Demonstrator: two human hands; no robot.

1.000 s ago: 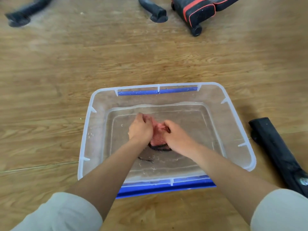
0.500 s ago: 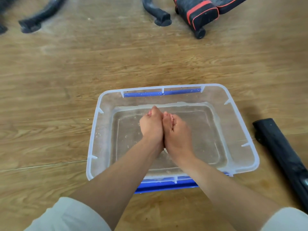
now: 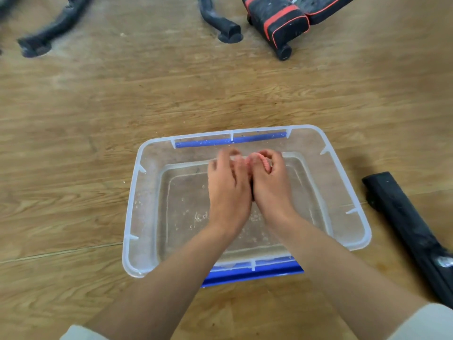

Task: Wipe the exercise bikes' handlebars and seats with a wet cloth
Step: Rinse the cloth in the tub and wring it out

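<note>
Over the far end of the tub (image 3: 142, 217), seemingly above the water, gripping the bunched cloth (image 3: 255, 160) in curled fingers of the right hand (image 3: 272, 187), hard beside the left hand (image 3: 229, 190), too blurred to judge its grip, wad crosswise at the fingertips.

Bare floor (image 3: 98, 114) is lying open left of and beyond the tub (image 3: 131, 217), whose walls are standing as a barrier. A black bar (image 3: 407, 224) is blocking the right, while bike legs (image 3: 220, 23) and a padded roller (image 3: 282, 19) are crowding the far edge.
</note>
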